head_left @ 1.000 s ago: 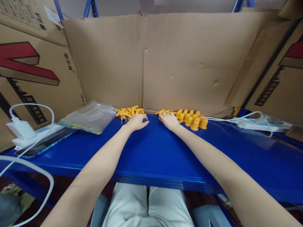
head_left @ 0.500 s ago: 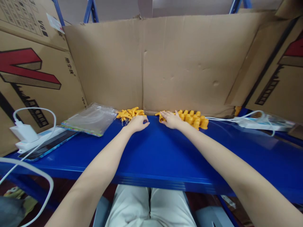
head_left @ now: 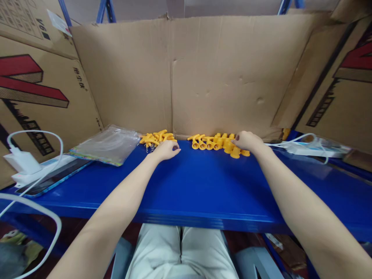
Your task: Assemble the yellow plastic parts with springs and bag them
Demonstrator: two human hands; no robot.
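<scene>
My left hand (head_left: 166,150) rests at the right front edge of a pile of yellow branch-shaped pieces (head_left: 151,138) with small metal chains or coils. Its fingers curl loosely and its thumb stands apart, with nothing visible between them. To the right, several yellow cup-shaped pieces (head_left: 216,146) form rows against the cardboard. Those at the left end of the group lie with round openings facing me and yellow branches behind. My right hand (head_left: 248,141) is over the right end, its bent fingers closed around a yellow cup-shaped piece (head_left: 228,146); the fingertips are partly hidden.
Clear plastic bags (head_left: 106,145) lie on the blue shelf (head_left: 200,186) at left. Beside them are a phone (head_left: 55,176) and a power strip with a white charger (head_left: 24,161). Another power strip (head_left: 315,149) is at right. A cardboard panel (head_left: 221,77) stands behind.
My right hand has moved right, from the left end of the cup-shaped pieces to their right end, uncovering the row of round openings. My left hand stays by the branch-shaped pile. The view has shifted slightly.
</scene>
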